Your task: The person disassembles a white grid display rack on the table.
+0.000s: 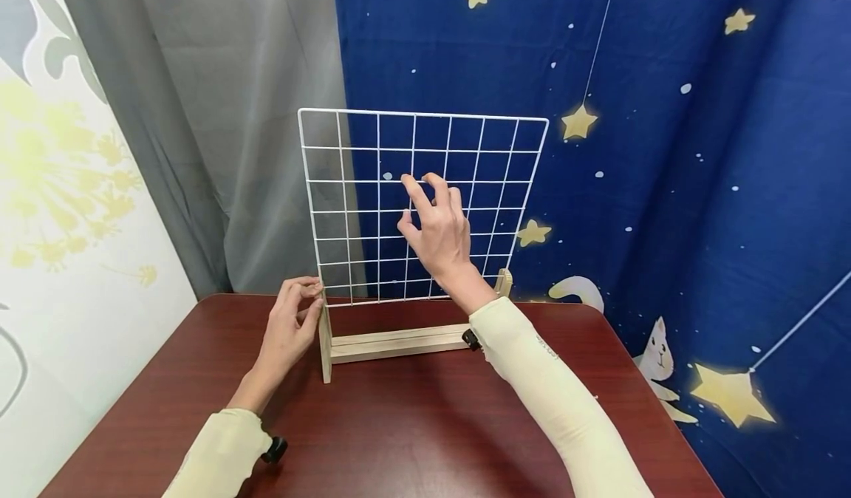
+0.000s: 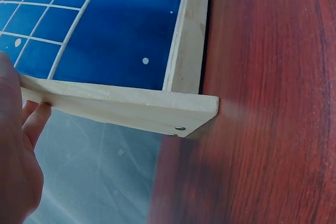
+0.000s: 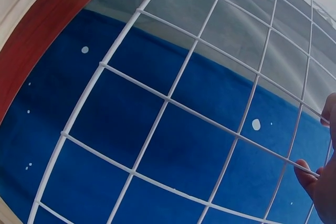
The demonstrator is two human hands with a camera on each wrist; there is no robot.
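Observation:
A white wire grid panel [image 1: 362, 180] stands upright, leaning slightly back, between the two short posts of a pale wooden stand [image 1: 399, 340]. My left hand [image 1: 292, 317] pinches the top of the stand's left post [image 1: 325, 346], beside the panel's lower left corner. In the left wrist view, fingers [image 2: 37, 121] lie against the outer side of that wooden post [image 2: 121, 100]. My right hand [image 1: 440, 236] is in front of the grid's middle, fingers spread and lightly bent. The right wrist view shows its fingertips [image 3: 304, 171] right at the wires of the grid [image 3: 167, 99].
The stand is on a dark red wooden table [image 1: 399, 417], toward its far edge. Behind hang a grey curtain [image 1: 266, 55] and a blue curtain [image 1: 665, 188] with stars. A white patterned panel [image 1: 66, 261] is at the left. The right post [image 1: 504, 282] is partly behind the right arm.

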